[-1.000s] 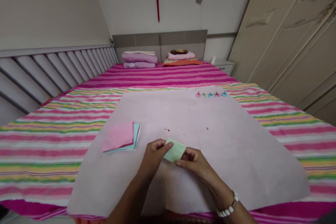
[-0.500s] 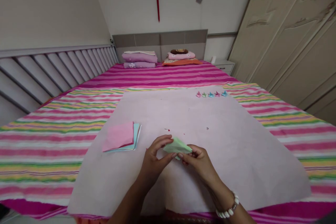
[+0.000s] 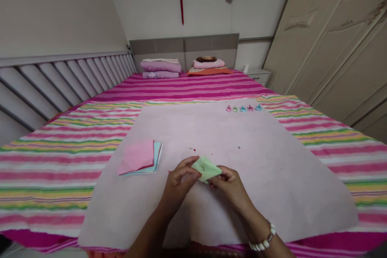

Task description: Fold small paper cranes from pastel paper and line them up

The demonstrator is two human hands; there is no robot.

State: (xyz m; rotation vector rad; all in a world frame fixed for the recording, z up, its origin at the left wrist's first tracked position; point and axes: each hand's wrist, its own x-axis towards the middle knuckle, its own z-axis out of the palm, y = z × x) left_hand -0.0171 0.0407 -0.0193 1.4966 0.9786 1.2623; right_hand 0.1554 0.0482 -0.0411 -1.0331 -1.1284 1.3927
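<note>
A piece of folded light green paper (image 3: 207, 169) is held between my two hands, just above the pale sheet (image 3: 169, 129). Thumb and fingers of my left hand (image 3: 182, 177) pinch its left corner. My right hand (image 3: 229, 181), with a white beaded bracelet (image 3: 265, 242) on the wrist, grips the right corner between thumb and fingers. The paper's face is turned up toward me, roughly diamond-shaped with creases. To the left of my hands lies a stack of square papers (image 3: 137, 156), pink on top with red and light blue beneath.
Several small folded paper figures (image 3: 242, 109) in pink, green and blue stand in a row at the sheet's far right. Small dark and red marks (image 3: 193, 149) dot the sheet. Around it spreads a striped bedcover (image 3: 45, 177). Folded bedding (image 3: 161, 68) is stacked by the headboard (image 3: 157, 46).
The green paper has opened out and tilted, showing more of its upper face. My left thumb has moved left to the paper's edge. My right hand has barely moved.
</note>
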